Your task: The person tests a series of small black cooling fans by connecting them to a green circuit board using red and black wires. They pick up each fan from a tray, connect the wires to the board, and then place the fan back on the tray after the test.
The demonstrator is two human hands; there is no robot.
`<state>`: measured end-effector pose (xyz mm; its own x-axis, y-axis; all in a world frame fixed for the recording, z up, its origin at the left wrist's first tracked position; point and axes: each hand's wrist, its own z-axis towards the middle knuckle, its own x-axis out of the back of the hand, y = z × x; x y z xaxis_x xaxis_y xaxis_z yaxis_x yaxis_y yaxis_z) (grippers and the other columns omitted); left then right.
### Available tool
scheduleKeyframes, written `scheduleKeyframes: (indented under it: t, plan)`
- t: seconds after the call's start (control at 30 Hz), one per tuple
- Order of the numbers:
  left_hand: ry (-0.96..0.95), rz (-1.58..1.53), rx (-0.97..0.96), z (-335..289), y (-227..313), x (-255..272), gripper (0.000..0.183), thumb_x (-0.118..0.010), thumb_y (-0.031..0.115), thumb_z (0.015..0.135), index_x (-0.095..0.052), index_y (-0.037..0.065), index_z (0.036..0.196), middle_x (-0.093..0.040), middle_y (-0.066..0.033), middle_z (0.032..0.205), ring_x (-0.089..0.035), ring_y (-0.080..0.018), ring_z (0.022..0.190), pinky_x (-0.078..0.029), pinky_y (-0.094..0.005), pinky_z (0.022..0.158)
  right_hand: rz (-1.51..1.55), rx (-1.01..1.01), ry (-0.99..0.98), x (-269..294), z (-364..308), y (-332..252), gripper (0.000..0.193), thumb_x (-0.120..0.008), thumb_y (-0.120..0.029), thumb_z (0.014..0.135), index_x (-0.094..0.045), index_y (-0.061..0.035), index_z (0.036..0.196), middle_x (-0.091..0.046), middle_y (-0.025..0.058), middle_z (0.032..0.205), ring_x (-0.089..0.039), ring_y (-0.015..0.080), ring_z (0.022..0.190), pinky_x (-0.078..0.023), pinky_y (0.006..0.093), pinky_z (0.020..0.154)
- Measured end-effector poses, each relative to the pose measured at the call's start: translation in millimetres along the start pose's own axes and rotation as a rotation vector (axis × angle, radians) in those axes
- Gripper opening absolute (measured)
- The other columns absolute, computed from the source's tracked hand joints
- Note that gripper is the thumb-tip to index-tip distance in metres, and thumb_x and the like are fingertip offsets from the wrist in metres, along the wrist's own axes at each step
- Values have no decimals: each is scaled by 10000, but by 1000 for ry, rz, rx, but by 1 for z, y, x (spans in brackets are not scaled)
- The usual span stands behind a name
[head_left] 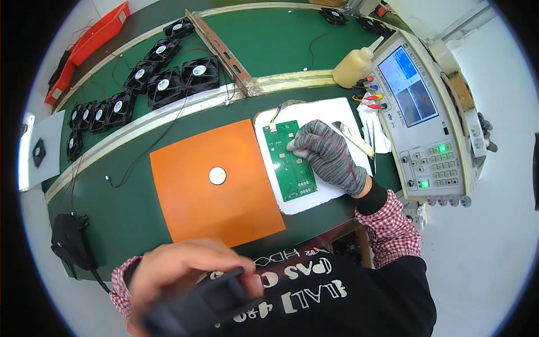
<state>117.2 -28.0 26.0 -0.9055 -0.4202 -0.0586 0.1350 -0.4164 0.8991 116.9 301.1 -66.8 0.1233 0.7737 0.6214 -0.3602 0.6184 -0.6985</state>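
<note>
My left hand (193,267), bare and blurred close to the camera, is closed around a black plastic cooling fan (196,312); the fan is seen edge-on and smeared by motion. My right hand (330,156), in a grey striped knit glove, has its fingers pinched together over the upper right part of a green circuit board (292,174). Whatever is between those fingertips is hidden. The board lies on a white pad (331,196), with a white connector (273,128) and thin coloured wires at its top left corner.
An orange mat (191,185) with a round white sticker (217,176) lies left of the pad. Several black fans (163,85) stand behind a pale ledge. At right are a test instrument (424,112), a yellowish squeeze bottle (352,68) and coloured clip leads (373,101). A black pouch (72,241) hangs at left.
</note>
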Motion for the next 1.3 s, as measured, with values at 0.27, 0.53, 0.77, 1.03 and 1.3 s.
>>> scheduleKeyframes:
  t: [0.27, 0.53, 0.77, 1.03, 1.3]
  plan:
    - [165, 1206, -381, 15, 5, 2, 775, -796, 470, 714, -518, -47, 1221, -621, -174, 996, -615, -296, 882, -505, -392, 749, -104, 181, 30, -1, 2, 4, 181, -724, -14, 767, -688, -62, 937, -633, 84, 898, -637, 274, 874, -528, 366, 786]
    - [434, 1509, -239, 133, -71, 112, 926, -819, 367, 665, -416, -15, 1407, -430, -212, 1454, -365, -380, 1376, -331, -483, 1108, 191, 24, 206, 1, -5, 5, 108, -655, 3, 848, -660, -54, 939, -661, 74, 888, -652, 198, 848, -523, 317, 769]
    - [195, 1433, 213, 117, -97, 181, 742, -777, 123, 567, -484, -26, 1232, -514, -211, 1187, -453, -398, 1209, -393, -411, 1025, 176, -84, 326, 6, -2, 2, 140, -701, -31, 836, -671, -23, 972, -683, 90, 885, -650, 191, 811, -521, 308, 744]
    - [145, 1291, 247, 26, -23, 16, 835, -790, 242, 563, -496, 25, 1315, -504, -206, 1100, -544, -384, 997, -461, -430, 896, -961, -167, 405, 61, -30, -29, 207, -683, -88, 833, -685, -47, 1035, -641, 153, 982, -625, 310, 916, -501, 406, 830]
    - [111, 1212, 487, -7, -27, 5, 1090, -850, 531, 558, -405, 70, 1440, -436, -198, 1299, -549, -393, 1119, -482, -441, 934, -852, -181, 230, 54, -44, 7, 252, -676, -99, 827, -668, -49, 1074, -630, 176, 912, -603, 346, 880, -479, 441, 824]
